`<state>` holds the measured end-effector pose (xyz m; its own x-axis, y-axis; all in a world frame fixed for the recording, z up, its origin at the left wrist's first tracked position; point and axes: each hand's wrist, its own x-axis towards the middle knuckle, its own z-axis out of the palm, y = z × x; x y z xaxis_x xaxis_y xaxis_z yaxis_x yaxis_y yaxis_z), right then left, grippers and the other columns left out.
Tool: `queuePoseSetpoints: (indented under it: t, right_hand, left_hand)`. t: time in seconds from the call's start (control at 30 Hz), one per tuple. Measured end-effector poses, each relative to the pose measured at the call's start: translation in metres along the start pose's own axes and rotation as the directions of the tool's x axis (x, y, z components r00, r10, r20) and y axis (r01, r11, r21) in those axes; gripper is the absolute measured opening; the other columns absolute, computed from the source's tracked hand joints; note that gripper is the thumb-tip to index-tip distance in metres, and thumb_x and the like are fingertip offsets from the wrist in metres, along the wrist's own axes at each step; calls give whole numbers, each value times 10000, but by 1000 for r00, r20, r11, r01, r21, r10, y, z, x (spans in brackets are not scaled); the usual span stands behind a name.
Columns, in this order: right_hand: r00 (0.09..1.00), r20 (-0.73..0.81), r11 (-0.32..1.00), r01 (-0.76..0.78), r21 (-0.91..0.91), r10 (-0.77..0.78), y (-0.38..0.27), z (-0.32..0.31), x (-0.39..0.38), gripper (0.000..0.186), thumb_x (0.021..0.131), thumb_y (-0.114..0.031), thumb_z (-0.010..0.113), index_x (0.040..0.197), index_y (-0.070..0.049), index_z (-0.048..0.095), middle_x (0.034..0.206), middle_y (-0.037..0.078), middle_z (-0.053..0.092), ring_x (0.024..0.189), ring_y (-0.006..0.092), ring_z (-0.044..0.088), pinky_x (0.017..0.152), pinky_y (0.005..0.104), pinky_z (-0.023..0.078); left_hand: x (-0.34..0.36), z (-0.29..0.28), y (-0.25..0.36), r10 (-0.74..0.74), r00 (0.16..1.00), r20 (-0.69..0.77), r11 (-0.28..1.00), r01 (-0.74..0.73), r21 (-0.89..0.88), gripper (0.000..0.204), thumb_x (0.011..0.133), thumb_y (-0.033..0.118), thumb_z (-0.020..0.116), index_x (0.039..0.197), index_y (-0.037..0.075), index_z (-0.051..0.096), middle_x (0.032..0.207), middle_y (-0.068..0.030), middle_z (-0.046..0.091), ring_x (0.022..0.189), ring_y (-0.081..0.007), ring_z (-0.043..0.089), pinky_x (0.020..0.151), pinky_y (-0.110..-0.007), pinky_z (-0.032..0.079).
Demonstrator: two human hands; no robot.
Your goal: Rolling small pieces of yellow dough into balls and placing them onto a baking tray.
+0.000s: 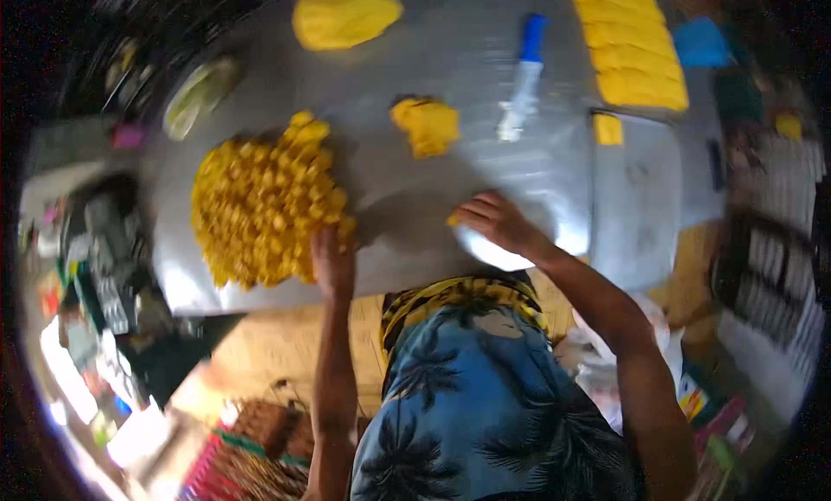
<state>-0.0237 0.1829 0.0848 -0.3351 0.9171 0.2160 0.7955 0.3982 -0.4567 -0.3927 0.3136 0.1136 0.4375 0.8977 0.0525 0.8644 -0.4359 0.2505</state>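
Head view. Grey worktop [415, 189], slightly blurred. Left hand [333, 260] at the near edge, fingers extended and together, touching the near right rim of a heap of small yellow dough pieces [264, 208] toward the left end. Right hand [498, 224] flat, fingers spread, palm down near the middle of the near edge; one small yellow piece [454, 219] at its fingertips, whether pinched or merely touched cannot tell. Yellow dough lump [426, 124] beyond the hands, mid-worktop. Blue-handled tool [523, 81] just right of it. Larger yellow mound [344, 14] at far edge. Yellow slab rows [636, 46] at far right corner.
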Motion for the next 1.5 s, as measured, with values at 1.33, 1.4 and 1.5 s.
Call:
queuePoseSetpoints:
  t: [1.33,1.4,1.5]
  right_hand:
    - [941,-224,933,-175,315,252,-10,-4,19,660,1037,-383,579,1556,4,451,1597,227,469,1518,470,349,1298,579,153]
    - [935,169,928,-339,153,313,-49,24,23,675,1018,-349,592,1571,3,428,1615,220,447,1522,464,343,1299,576,167]
    - [902,132,912,-405,-64,410,-69,37,30,685,1007,-347,608,1567,7,434,1613,221,448,1526,465,335,1299,556,190]
  left_hand:
    - [53,59,144,-143,899,413,538,421,-730,330,1016,133,652,1263,-84,681,1078,-180,763,921,-231,722,840,-360,584]
    - [58,53,143,-49,933,358,670,296,-680,325,1017,133,637,1247,-91,684,1061,-195,766,885,-266,729,812,-372,580]
    - [60,45,138,10,903,430,626,330,-707,362,1023,142,614,1304,-83,655,1170,-232,735,1017,-338,718,905,-405,569]
